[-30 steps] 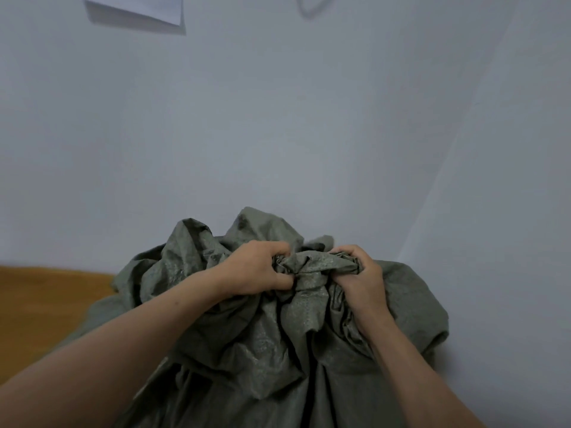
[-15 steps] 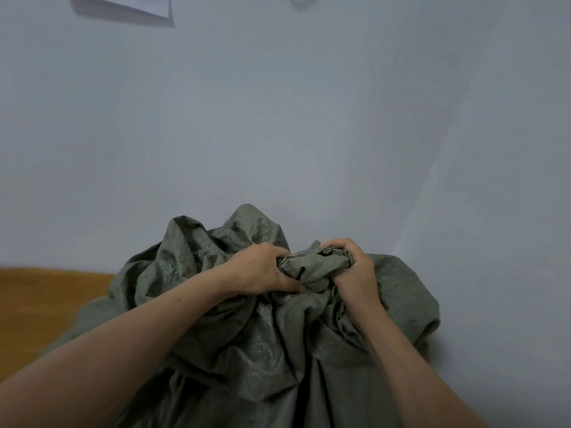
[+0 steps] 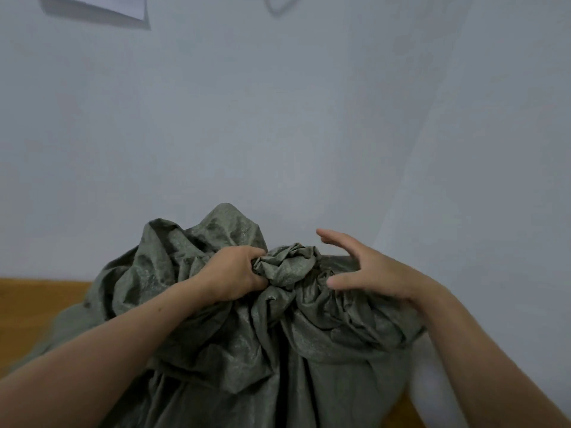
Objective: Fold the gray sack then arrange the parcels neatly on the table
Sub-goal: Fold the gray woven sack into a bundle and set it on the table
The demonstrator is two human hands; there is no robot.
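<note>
In the head view the gray sack [image 3: 247,350] is sitting bunched on the table [image 3: 37,307], so loosening its neck is probably needing one anchoring hand: the left hand [image 3: 234,273] is clenching that neck, while the right hand [image 3: 367,273] is hovering just beside it, fingers spread, holding nothing.

Gray sack [image 3: 247,344] crumpled, upright on table, mouth bunched into knot-like wad at top

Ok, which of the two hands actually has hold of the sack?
The left hand: its fingers are curled into the bunched top of the gray sack. The right hand is spread open beside the bunch, gripping nothing.
</note>
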